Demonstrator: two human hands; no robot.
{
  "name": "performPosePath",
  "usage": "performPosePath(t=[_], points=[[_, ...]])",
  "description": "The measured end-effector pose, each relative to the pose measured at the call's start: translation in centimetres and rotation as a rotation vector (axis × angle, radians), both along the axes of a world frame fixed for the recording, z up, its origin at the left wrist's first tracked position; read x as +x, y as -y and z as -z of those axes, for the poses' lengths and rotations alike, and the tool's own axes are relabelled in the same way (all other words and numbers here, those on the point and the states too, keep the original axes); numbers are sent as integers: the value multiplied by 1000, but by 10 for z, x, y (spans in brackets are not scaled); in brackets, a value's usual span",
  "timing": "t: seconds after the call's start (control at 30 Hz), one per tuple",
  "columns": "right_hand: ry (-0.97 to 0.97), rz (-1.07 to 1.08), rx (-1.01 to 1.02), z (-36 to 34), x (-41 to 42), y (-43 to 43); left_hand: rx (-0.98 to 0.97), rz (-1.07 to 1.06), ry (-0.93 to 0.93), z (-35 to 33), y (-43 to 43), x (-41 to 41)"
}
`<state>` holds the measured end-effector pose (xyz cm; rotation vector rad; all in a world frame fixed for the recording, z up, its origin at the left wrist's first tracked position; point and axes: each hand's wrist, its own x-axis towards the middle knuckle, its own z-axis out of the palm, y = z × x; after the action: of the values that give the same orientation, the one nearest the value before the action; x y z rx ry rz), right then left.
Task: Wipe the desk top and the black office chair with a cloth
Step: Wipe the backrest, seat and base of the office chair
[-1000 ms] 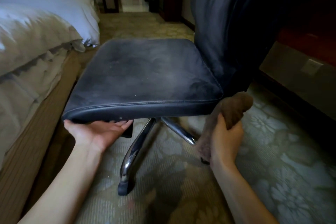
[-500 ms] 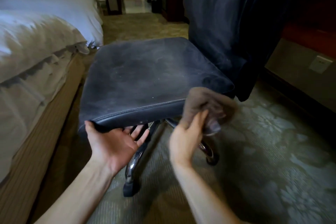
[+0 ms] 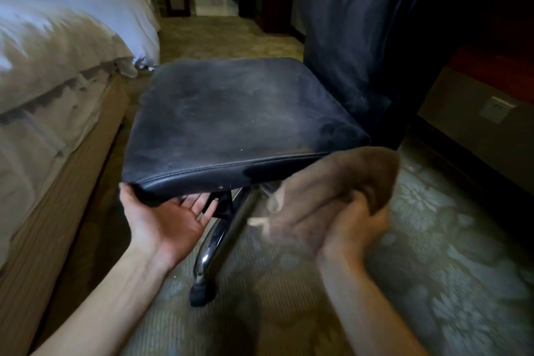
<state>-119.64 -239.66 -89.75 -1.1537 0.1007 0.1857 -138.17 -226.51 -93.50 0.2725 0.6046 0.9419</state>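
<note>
At front edge of dusty black leather chair seat [image 3: 231, 113]: right hand [image 3: 355, 225] clenches crumpled brown cloth [image 3: 332, 182], cloth touching seat corner; left hand [image 3: 167, 220], fingers straight, braces underside. Best: firm overlapping strokes along seam.

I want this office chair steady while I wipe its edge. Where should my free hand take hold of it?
Take the seat by its near left corner, from below with the palm up, where the left hand is. The thick padded edge overhangs open space there, clear of the cloth in the right hand. The chrome leg looks slick and low.
</note>
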Motion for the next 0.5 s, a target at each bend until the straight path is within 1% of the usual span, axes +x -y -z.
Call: performPosePath(t=[0.1, 0.23, 0.3, 0.37, 0.43, 0.5], points=[[127, 101, -31, -16, 21, 1, -81, -136, -10, -7, -7, -8], [190, 170, -38, -20, 43, 0, -180, -249, 17, -13, -16, -19], [219, 106, -151, -16, 60, -3, -218, -262, 28, -12, -18, -24], [245, -16, -256, -10, 72, -11, -212, -236, 50, -12, -19, -29], [253, -130, -291, 1, 72, -23, -182, -197, 64, -11, -19, -35], [271, -189, -307, 12, 63, -30, -177, -164, 68, -10, -17, -37]])
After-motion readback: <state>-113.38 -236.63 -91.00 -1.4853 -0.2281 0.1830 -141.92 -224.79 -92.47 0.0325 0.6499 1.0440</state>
